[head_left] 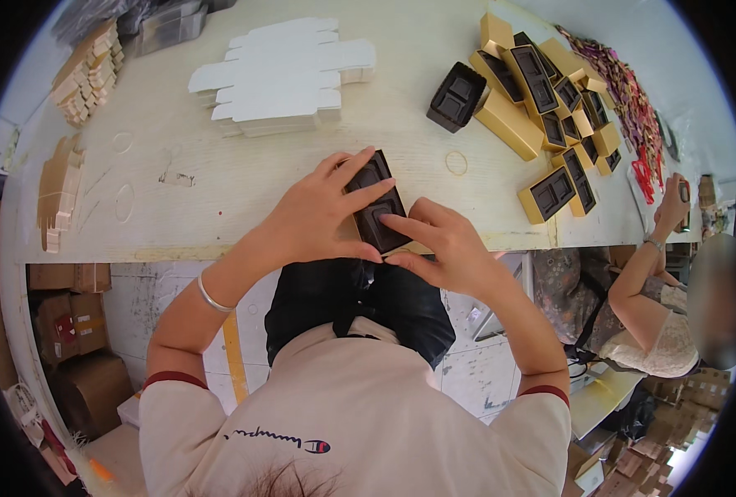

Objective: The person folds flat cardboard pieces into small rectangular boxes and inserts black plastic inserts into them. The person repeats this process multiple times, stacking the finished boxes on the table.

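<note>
Near the table's front edge, my two hands are on a narrow box with a dark brown plastic tray (377,217) set in it; a little gold card shows along its edge. My left hand (306,214) is closed round the box, its fingers reaching across the top and its thumb at the near end. My right hand (449,245) grips the near right corner, with the thumb at the edge and the index finger pressing on the tray. The fingers partly hide the box's sides.
Beyond my hands lies a stack of flat white card blanks (273,79). Dark trays (456,93) stand nested beside piled gold boxes (509,124). Folded gold blanks (60,190) lie left, a rubber band (456,163) right. At far right, a co-worker's hand (675,201) is near colourful wrappers (621,87).
</note>
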### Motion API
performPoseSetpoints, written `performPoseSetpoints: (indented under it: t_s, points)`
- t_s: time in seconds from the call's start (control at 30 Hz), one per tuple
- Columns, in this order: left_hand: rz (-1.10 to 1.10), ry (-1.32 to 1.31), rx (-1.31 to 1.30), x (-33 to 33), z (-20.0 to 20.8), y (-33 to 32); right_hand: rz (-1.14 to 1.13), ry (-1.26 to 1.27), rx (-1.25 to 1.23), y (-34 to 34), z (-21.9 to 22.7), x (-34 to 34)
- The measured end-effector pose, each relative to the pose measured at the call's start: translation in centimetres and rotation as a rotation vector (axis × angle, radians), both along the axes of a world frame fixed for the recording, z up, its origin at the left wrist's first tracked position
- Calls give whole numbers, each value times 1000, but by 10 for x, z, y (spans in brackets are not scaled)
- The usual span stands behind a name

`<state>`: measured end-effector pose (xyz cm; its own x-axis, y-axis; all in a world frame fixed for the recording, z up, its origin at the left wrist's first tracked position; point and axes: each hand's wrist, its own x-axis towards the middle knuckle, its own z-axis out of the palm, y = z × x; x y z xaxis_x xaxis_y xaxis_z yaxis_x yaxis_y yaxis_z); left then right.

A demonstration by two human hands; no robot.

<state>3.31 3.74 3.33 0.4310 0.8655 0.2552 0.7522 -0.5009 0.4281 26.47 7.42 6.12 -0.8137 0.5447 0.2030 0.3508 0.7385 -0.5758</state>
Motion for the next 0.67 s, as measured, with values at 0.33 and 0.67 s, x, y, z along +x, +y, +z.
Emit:
performPoseSetpoints:
  t_s: [0.33,0.67]
  points:
    - [141,-52,75,0,-3,-3,-269,98,152,-28,-17,-15]
    - [178,88,104,-8,-18,-16,-278,-42,303,-28,-31,-16]
